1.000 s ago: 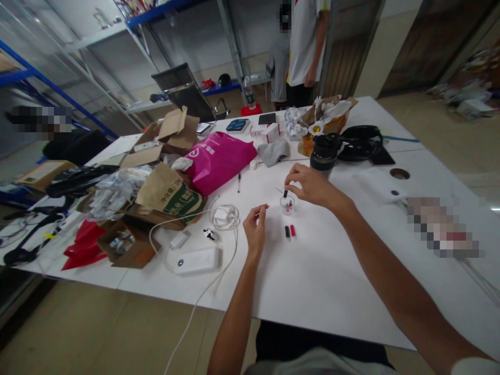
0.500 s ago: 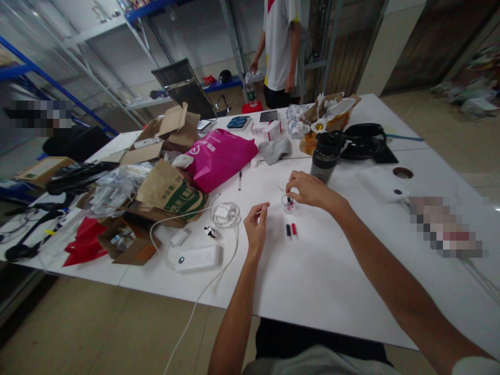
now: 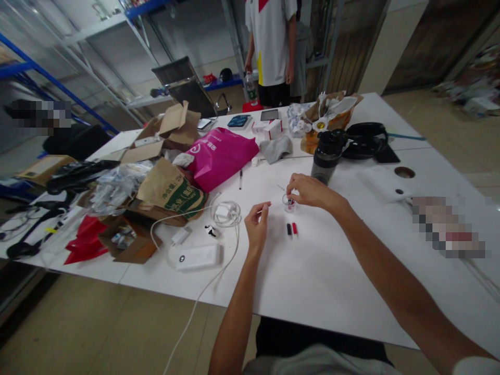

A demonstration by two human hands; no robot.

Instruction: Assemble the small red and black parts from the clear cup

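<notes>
A small clear round container point(image 3: 289, 207) stands on the white table, with small dark and red bits showing inside. My right hand point(image 3: 308, 188) bends over its far right rim. Its thumb and forefinger are pinched together at the opening; what they hold is too small to make out. Left of the container, my left hand point(image 3: 257, 225) hovers with thumb and forefinger closed together, and any tiny thing at the tips is unclear. Just in front of the container lie a small black stick-like piece point(image 3: 289, 229) and a red one point(image 3: 295, 229), side by side.
Right behind my right hand stands a dark shaker bottle point(image 3: 326, 156). To the left are a white power bank point(image 3: 200, 257), a coiled white cable point(image 3: 225, 213), a pink bag point(image 3: 222, 156) and open cardboard boxes. A person point(image 3: 271, 47) stands beyond the table.
My right hand has dipped very slightly at the container's opening. My left hand stays almost still. The person beyond the table has shifted to the left.
</notes>
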